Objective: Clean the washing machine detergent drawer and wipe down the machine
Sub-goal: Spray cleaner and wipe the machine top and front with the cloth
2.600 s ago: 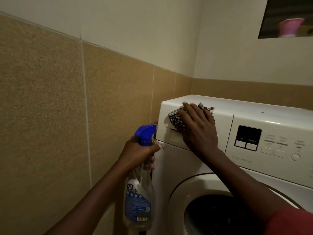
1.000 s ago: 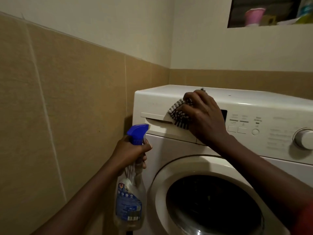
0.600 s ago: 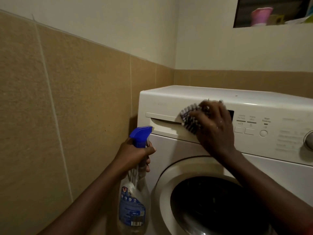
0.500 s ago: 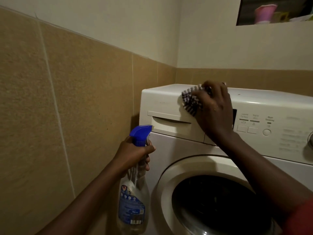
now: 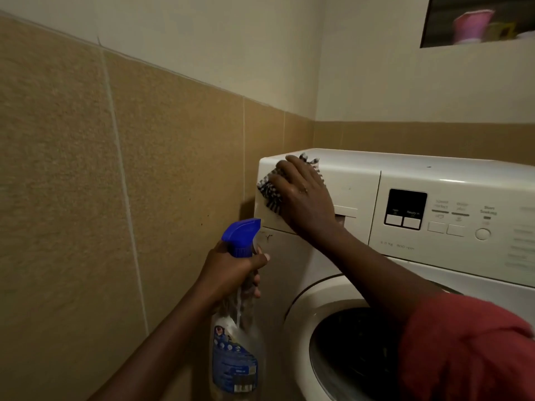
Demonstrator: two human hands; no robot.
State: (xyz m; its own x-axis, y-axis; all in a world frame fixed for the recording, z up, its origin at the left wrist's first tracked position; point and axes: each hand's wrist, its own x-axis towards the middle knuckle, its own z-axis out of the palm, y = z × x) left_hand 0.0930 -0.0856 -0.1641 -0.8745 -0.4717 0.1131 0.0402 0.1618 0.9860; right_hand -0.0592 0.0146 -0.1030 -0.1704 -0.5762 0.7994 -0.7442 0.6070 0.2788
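Observation:
A white front-loading washing machine (image 5: 434,175) stands in the corner. Its detergent drawer (image 5: 357,186) is closed, at the top left of the front. My right hand (image 5: 304,198) lies flat over a black-and-white checked cloth (image 5: 269,193) and presses it against the left end of the drawer front, by the machine's top left corner. Most of the cloth is hidden under the palm. My left hand (image 5: 228,270) grips the neck of a clear spray bottle (image 5: 236,357) with a blue trigger head, held upright just left of the machine, below the drawer.
The tan tiled wall (image 5: 115,198) runs close along the machine's left side. The control panel (image 5: 405,211) with display and buttons is right of the drawer. The dark round door (image 5: 347,360) is below. A wall niche holds a pink cup (image 5: 472,24) at the upper right.
My right hand has slid the cloth leftward along the drawer front, from near the display to the machine's left corner. The left hand and spray bottle have stayed about where they were.

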